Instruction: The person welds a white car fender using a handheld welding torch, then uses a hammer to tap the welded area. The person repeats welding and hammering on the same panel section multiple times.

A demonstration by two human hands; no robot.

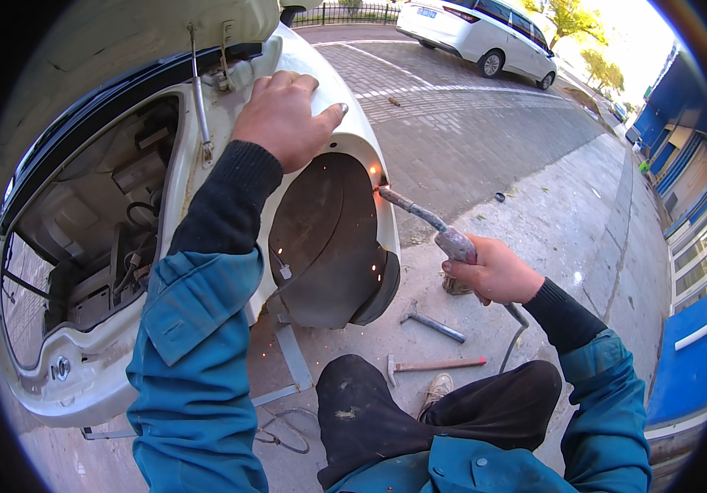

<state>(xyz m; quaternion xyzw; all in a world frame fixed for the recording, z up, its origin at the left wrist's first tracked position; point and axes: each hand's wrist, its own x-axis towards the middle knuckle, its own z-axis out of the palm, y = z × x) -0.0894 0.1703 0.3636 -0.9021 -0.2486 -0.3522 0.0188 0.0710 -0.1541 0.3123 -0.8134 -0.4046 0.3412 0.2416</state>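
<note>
With my right hand (497, 269) wrapped round its handle, I hold a welding torch (426, 215). Its nozzle meets the outer edge of the wheel arch on a white car's fender (356, 119), where there is an orange glow. Sparks fly in front of the dark wheel opening (321, 246). My left hand (284, 119) lies on top of the fender, thumb spread to the right, holding nothing. A cable (520, 333) trails down from the torch handle.
The hood (115, 41) is up on a strut (200, 107), above the open engine bay (107, 222). Two hammers lie on the ground by my legs: a dark one (438, 327) and a wooden-handled one (440, 364). Behind stands a parked white car (481, 37).
</note>
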